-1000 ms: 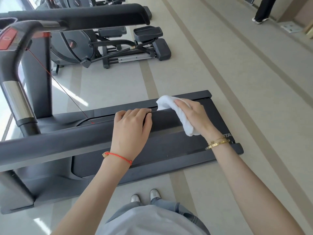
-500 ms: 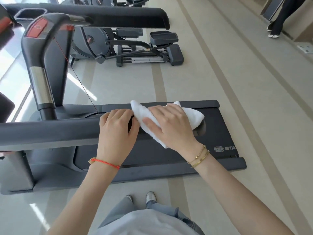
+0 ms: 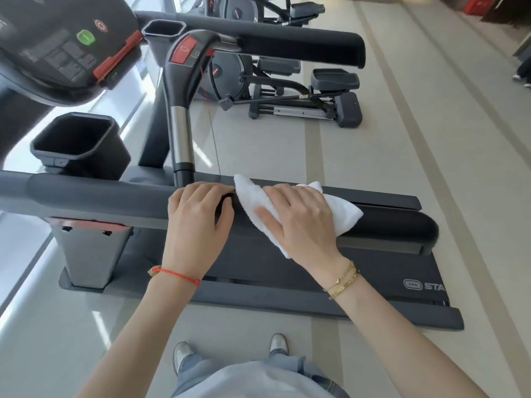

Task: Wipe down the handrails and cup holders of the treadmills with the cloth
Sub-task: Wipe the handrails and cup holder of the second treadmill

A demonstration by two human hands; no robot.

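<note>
The near handrail [image 3: 100,196] of a dark grey treadmill runs across the middle of the view. My left hand [image 3: 198,222] grips it from above, fingers curled over the far side. Right beside it, my right hand [image 3: 301,225] wraps the white cloth [image 3: 342,211] over the rail, with the thumb on the near side. The cloth hangs down past the rail's front. A black cup holder [image 3: 71,156] sits left, behind the rail, and a second cup holder [image 3: 163,27] stands by the far handrail [image 3: 287,44].
The console [image 3: 57,44] with red and green buttons is at the top left. A chrome-banded grip post [image 3: 181,133] rises just behind my left hand. The belt deck [image 3: 373,282] lies below the rail. An elliptical machine [image 3: 301,90] stands beyond, and a person's feet [image 3: 521,79] show far right.
My right hand slid the cloth left along the rail until it met my left hand, which kept its grip. The view lifted, bringing the console and cup holders into sight.
</note>
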